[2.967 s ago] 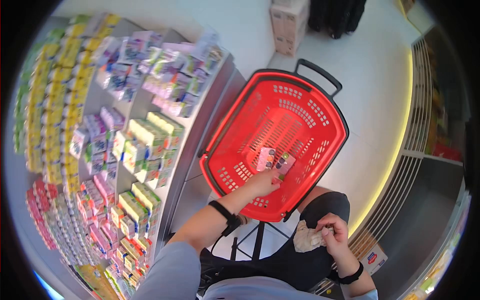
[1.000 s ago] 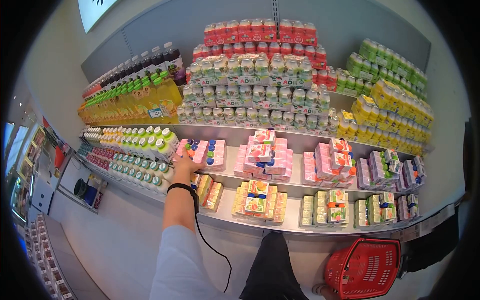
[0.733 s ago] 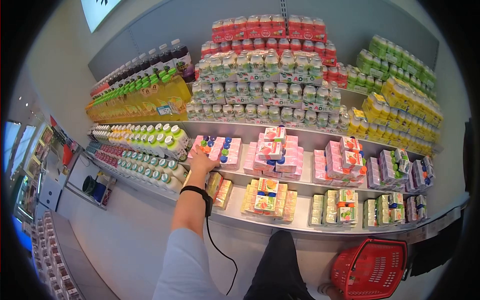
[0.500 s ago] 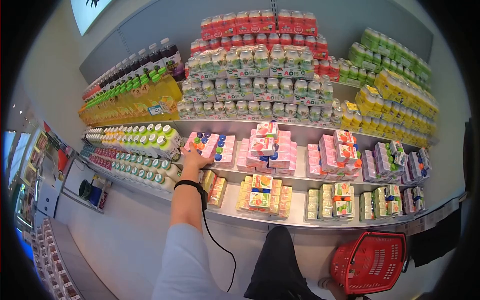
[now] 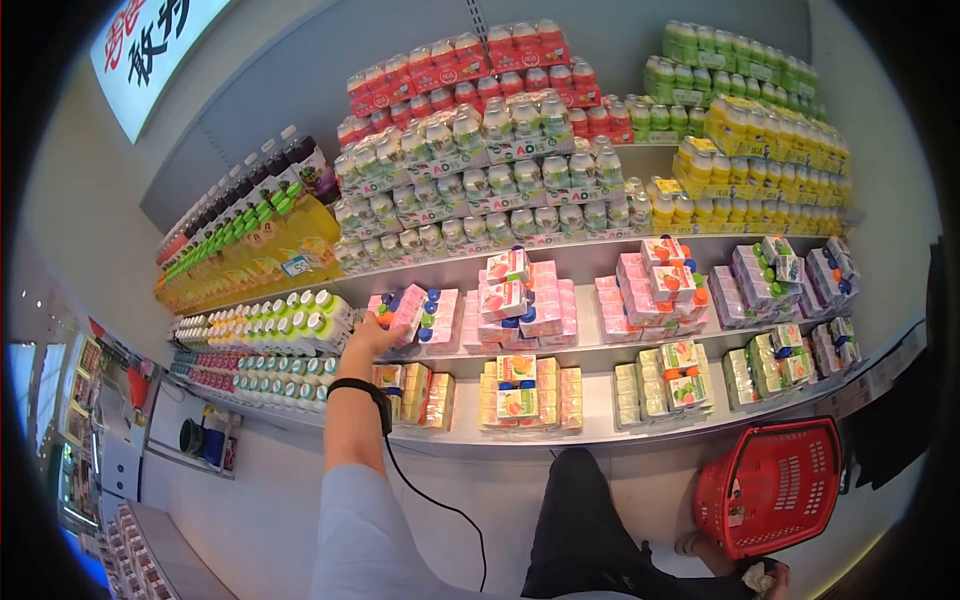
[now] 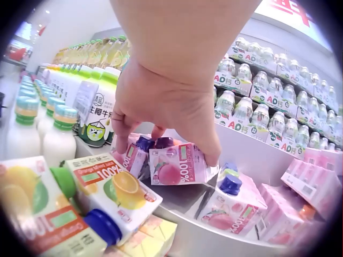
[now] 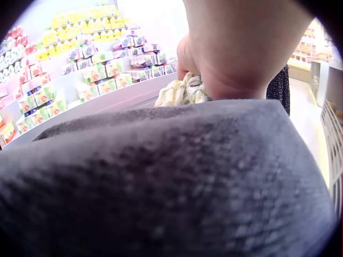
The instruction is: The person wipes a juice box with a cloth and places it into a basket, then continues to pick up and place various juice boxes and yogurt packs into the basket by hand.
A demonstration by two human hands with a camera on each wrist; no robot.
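Observation:
My left hand [image 5: 370, 338] grips a pink peach juice pack [image 5: 408, 308] at the left end of the middle shelf, and the pack is tilted. In the left wrist view, the thumb lies along the right end of the pink juice pack [image 6: 172, 167] and the fingers reach down behind its left side. Other pink packs with blue caps [image 6: 231, 184] sit to its right. Low at the right of the head view, my right hand [image 5: 778, 582] holds a crumpled pale cloth [image 7: 185, 92], close over a dark-trousered leg [image 7: 161, 176].
A red shopping basket [image 5: 715, 500] stands on the floor at right. White bottles [image 5: 325, 322] border the pink packs on the left. Orange juice packs [image 6: 115, 187] lie on the shelf below. Stacked AD bottles [image 5: 500, 180] rise above. A cable [image 5: 440, 500] hangs from the left wrist.
The left hand has gone from inside the basket to the shelf. Over the last half second it has taken hold of a pink juice pack and tilted it. The right hand still holds the cloth.

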